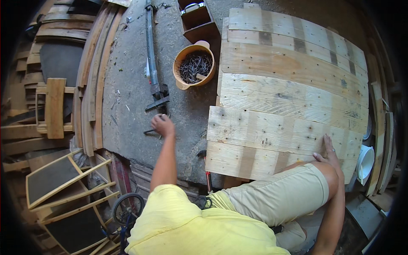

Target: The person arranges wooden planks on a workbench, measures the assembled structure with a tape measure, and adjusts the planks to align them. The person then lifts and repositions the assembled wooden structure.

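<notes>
My left hand (162, 126) is closed around the screw-handle end of a long grey metal bar clamp (151, 55) lying on the concrete. A thin dark rod pokes out beside the fingers; what lies inside the grip is mostly hidden. With fingers stretched out, my right hand (328, 154) rests flat on the near boards of a wide panel of pale wooden planks (289, 91). Nail holes and darker stripes mark these planks. My bent right leg, in beige shorts, lies against the panel's near edge. A hammer (208, 180) with a red and black handle sits by the panel's near left corner.
Left of the panel, a yellow-orange bowl (182, 56) holds many nails. Beyond it stands an open wooden box (199, 32). Long boards (91, 80) and wooden frames (55, 180) fill the left side. A white bucket (364, 163) stands at right, near leaning planks (378, 140).
</notes>
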Demonstrator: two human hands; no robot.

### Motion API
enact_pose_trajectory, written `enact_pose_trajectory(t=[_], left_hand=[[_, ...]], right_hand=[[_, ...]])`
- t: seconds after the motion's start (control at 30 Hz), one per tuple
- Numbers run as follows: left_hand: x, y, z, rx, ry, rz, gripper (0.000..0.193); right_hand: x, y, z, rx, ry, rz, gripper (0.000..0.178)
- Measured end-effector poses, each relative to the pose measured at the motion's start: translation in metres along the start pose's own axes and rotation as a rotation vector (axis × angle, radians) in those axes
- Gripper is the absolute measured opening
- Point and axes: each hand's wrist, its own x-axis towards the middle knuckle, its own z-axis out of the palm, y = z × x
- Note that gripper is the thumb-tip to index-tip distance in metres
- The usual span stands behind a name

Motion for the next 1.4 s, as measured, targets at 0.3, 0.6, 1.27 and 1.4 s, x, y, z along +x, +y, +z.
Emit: enact_pose_trajectory(t=[0.3, 0.6, 1.27, 1.4], left_hand=[[0.056, -0.178, 0.177, 0.270, -0.830, -0.003, 0.039], [0.115, -0.207, 0.224, 0.521, -0.790, 0.756, 0.042], [0.131, -0.151, 0.050, -0.071, 0.539, -0.517, 0.068], [0.143, 0.019, 0.005, -0.375, 0.418, 0.251, 0.056]], right_hand=[[0.022, 0.038, -0.007, -0.169, -0.241, 0.123, 0.085], [0.020, 0.011, -0.026, -0.169, -0.307, 0.166, 0.087], [0.016, 0.016, -0.009, 0.026, -0.138, 0.088, 0.097], [0.011, 0.018, -0.002, -0.026, -0.023, 0.083, 0.093]])
